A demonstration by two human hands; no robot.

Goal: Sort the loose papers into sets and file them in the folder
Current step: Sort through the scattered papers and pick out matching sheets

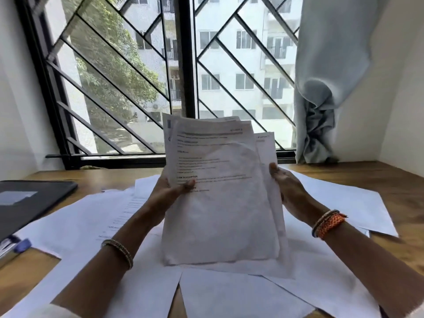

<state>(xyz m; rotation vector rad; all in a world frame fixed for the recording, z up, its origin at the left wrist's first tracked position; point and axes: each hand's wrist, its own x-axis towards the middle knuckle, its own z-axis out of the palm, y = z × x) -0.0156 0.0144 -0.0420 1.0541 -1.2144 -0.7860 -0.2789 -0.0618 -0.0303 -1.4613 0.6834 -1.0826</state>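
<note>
Desk [390, 180] below; paper stack [218, 191] upright, gripped between both hands' fingers [183, 185].

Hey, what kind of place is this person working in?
Probably a home desk by an upper-floor window: a wooden table strewn with papers, a barred window facing apartment blocks, and a curtain pulled aside.

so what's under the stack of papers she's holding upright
The stack stands with its bottom edge on loose sheets spread over the wooden desk. What the sheets directly beneath it show is hidden by the stack.
</note>
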